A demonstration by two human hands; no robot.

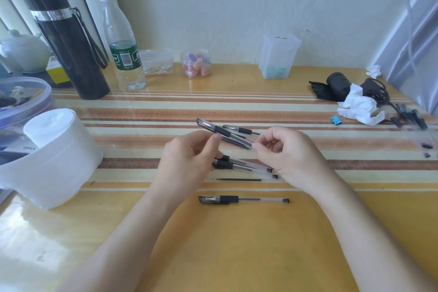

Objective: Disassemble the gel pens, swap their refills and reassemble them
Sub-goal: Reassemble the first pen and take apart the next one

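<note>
The capped gel pen (225, 132) slants upper left to lower right at mid-frame — left hand (187, 161) pinches its grip, right hand (291, 156) its tail.

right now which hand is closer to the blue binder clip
Right. The right hand is to the left of the blue binder clip and nearer the person; the left hand is farther left, across the gel pen both hold.
</note>
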